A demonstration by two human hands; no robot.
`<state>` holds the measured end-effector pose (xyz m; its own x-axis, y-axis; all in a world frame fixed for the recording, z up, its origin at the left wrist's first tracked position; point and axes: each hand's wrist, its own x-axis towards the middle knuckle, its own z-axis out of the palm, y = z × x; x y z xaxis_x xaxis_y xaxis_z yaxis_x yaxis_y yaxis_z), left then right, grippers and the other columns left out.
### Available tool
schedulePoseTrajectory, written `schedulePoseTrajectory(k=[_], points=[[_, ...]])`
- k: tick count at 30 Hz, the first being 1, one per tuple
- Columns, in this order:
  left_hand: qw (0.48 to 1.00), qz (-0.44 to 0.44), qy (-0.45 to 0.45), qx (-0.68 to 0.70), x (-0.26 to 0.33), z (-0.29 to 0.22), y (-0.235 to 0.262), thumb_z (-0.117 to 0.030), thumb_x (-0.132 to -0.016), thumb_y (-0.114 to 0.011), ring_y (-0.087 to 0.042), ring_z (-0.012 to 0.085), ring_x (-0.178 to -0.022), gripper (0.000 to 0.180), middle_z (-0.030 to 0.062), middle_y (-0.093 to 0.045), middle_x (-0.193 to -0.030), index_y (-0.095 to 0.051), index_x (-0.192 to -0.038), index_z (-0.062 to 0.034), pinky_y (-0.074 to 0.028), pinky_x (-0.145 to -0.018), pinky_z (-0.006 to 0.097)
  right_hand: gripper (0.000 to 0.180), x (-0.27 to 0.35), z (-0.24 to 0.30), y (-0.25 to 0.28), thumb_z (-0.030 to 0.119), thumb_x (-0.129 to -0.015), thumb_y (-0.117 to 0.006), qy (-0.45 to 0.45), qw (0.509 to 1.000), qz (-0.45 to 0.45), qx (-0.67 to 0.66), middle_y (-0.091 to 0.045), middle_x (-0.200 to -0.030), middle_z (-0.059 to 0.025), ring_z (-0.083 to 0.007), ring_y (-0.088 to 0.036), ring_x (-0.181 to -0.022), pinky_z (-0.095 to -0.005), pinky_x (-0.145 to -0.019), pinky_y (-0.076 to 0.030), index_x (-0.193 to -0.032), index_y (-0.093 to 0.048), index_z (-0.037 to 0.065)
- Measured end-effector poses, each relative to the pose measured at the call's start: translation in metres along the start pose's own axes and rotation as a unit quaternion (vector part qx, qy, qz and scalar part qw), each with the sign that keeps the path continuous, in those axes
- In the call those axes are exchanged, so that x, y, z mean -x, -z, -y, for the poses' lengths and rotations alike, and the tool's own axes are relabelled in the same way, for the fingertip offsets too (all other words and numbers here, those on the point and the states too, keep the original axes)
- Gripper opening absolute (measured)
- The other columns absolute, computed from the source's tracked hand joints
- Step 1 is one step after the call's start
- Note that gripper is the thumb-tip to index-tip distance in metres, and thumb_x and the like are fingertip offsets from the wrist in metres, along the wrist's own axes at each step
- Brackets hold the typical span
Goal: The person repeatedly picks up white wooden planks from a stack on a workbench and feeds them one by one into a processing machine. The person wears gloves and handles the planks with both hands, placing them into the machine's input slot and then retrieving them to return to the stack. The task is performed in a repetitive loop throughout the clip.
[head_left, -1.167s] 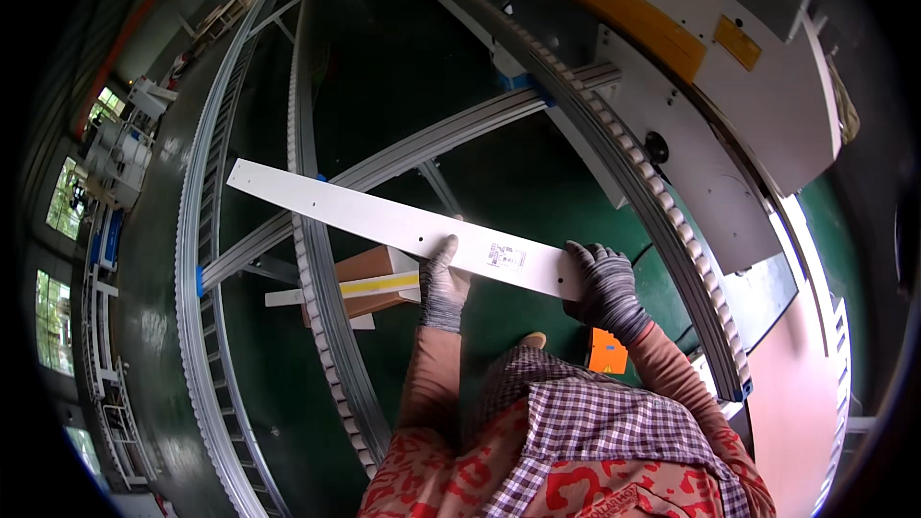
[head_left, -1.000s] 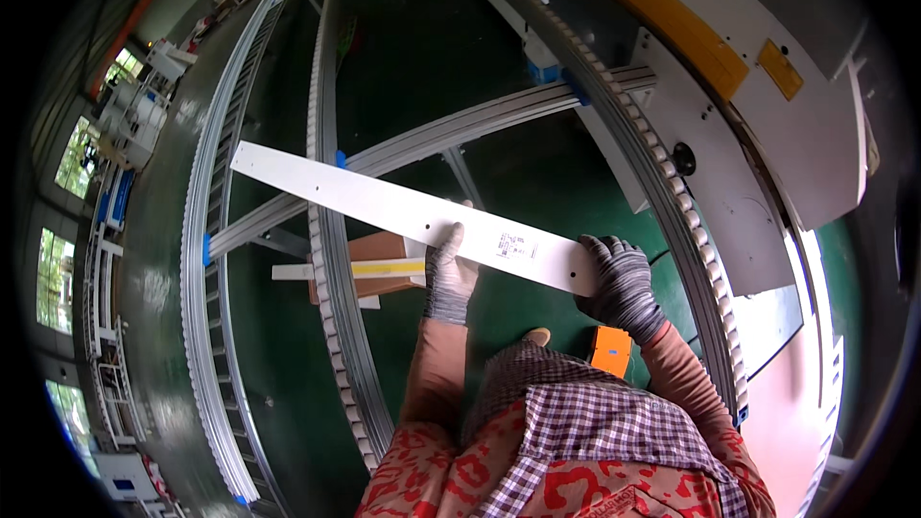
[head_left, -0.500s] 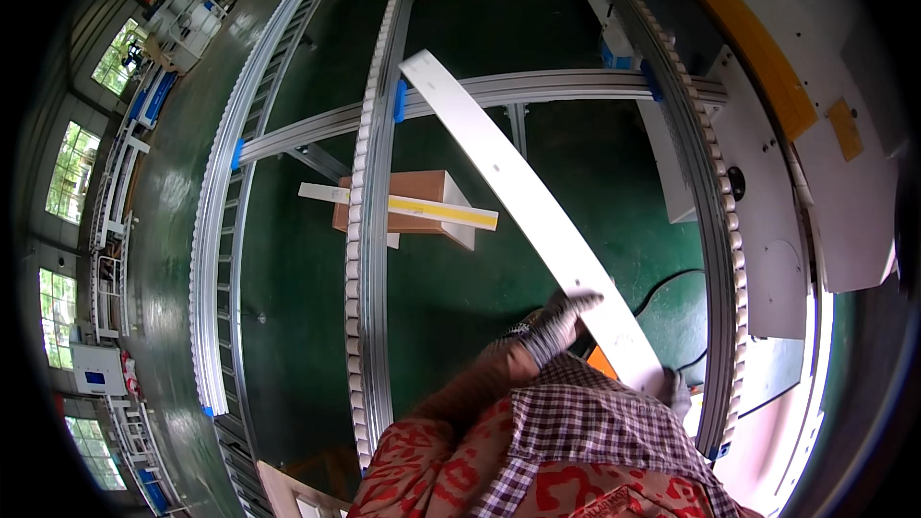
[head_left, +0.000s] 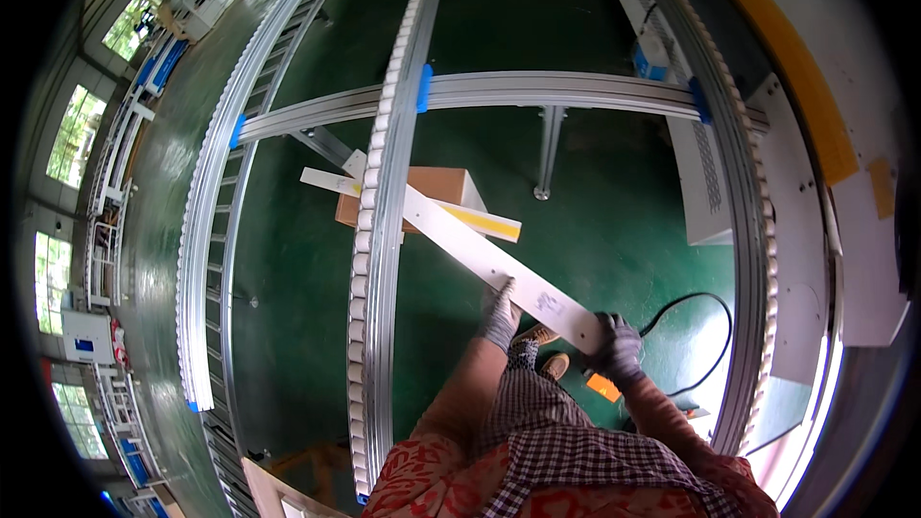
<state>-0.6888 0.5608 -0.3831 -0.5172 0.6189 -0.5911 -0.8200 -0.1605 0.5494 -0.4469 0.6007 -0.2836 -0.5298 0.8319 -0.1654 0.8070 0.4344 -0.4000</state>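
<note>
A long white board [head_left: 480, 254] with small holes slants from the right toward the far left. Its far end passes beneath the middle roller rail [head_left: 388, 230] and pokes out on the other side. In a grey glove, my left hand [head_left: 501, 315] is closed on the board's near edge, thumb on top. My right hand [head_left: 617, 347], also gloved, wraps around the board's near right end. Below the board lies a brown cardboard box [head_left: 436, 179] with a white strip bearing a yellow band [head_left: 494, 223] across it.
An aluminium crossbeam [head_left: 556, 89] joins the rails ahead. A right roller rail [head_left: 753, 259] runs beside a white machine [head_left: 796, 259]. A left rail [head_left: 206, 269] stands farther off. On the green floor are a black cable [head_left: 710, 295] and an orange item [head_left: 602, 387].
The board's far end has swung left and down, from above the crossbeam to under the middle rail. My right hand has moved forward and left; my left hand has shifted left.
</note>
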Motion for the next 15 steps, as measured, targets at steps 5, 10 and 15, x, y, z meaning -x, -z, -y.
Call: schedulePoseTrajectory(k=[5, 10, 15], points=[[0.996, -0.078, -0.035, 0.001, -0.092, -0.051, 0.021, 0.003, -0.086, -0.063, -0.058, 0.0257, -0.111, 0.057, 0.0075, -0.056, -0.122, -0.042, -0.136, -0.0159, -0.055, -0.089, 0.045, 0.070, -0.126, 0.048, -0.027, 0.032, -0.055, -0.080, 0.031, 0.995, 0.087, 0.045, -0.061, -0.108, -0.0117, -0.0291, -0.060, -0.102, -0.0397, -0.087, -0.050, -0.117, -0.057, 0.011], [0.992, -0.104, -0.034, -0.055, -0.166, -0.086, 0.058, -0.001, -0.090, -0.062, -0.060, 0.0227, -0.107, 0.053, 0.0059, -0.057, -0.121, -0.042, -0.136, -0.0177, -0.058, -0.081, 0.039, 0.067, -0.209, 0.087, -0.060, 0.031, -0.059, -0.078, 0.072, 0.986, 0.130, 0.077, -0.060, -0.110, -0.0115, -0.0285, -0.059, -0.104, -0.0392, -0.090, -0.049, -0.119, -0.056, 0.011], [0.978, -0.132, -0.052, -0.154, -0.215, -0.121, 0.075, -0.012, -0.089, -0.067, -0.063, 0.0179, -0.091, 0.059, 0.0038, -0.060, -0.107, -0.036, -0.138, -0.0230, -0.059, -0.072, 0.033, 0.066, -0.266, 0.107, -0.105, 0.029, -0.062, -0.077, 0.110, 0.986, 0.112, 0.063, -0.057, -0.115, -0.0117, -0.0280, -0.055, -0.109, -0.0400, -0.091, -0.047, -0.121, -0.055, 0.010]])
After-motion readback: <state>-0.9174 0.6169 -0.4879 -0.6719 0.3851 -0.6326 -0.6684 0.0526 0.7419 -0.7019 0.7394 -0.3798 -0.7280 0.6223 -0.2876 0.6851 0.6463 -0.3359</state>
